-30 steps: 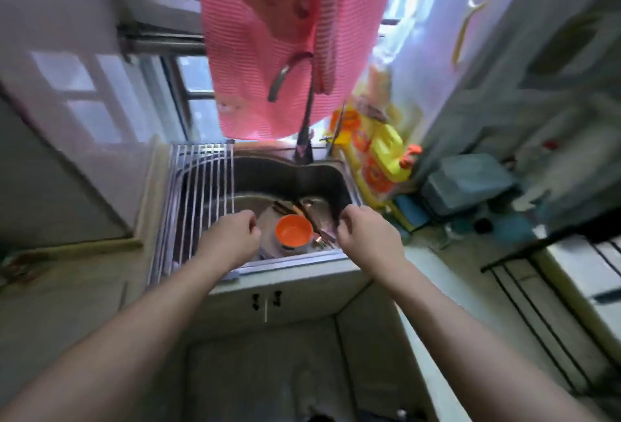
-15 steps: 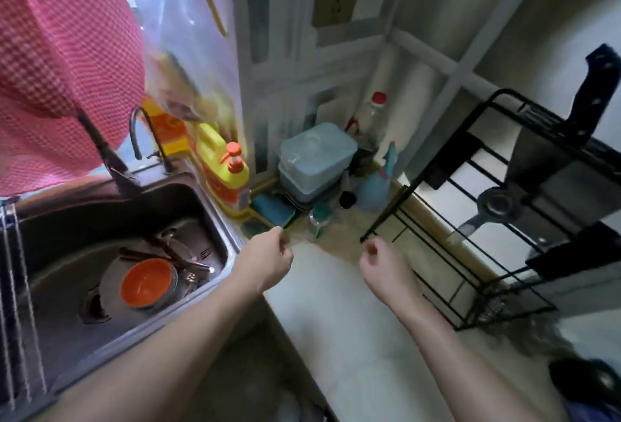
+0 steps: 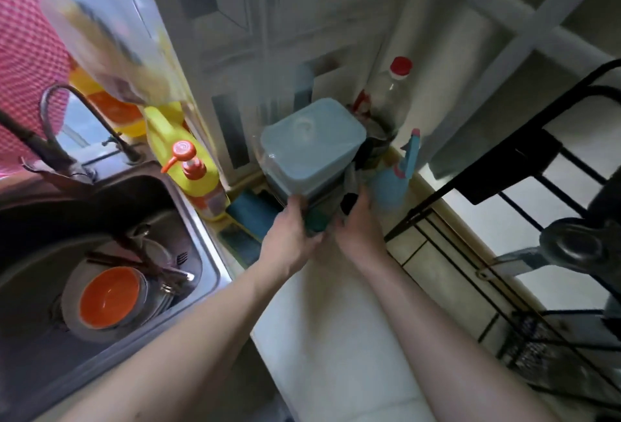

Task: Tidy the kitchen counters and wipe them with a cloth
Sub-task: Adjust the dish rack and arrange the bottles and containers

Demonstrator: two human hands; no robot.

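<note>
Stack of pale blue lidded plastic containers, upright, in the pale counter's back corner against the wall. Small teal item touching the stack's front base; blurred, kind unclear. Pink checked cloth hangs far left.

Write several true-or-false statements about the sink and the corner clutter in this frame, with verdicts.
1. The left hand and the right hand are both at the foot of the blue-lidded container stack. True.
2. The orange bowl lies upside down. False: it sits open side up in the sink.
3. The yellow pump bottle stands beside the sink. True.
4. The clear bottle has a blue cap. False: its cap is red.
5. The left hand holds the pink checked cloth. False: it hangs at the upper left, away from both hands.
</note>
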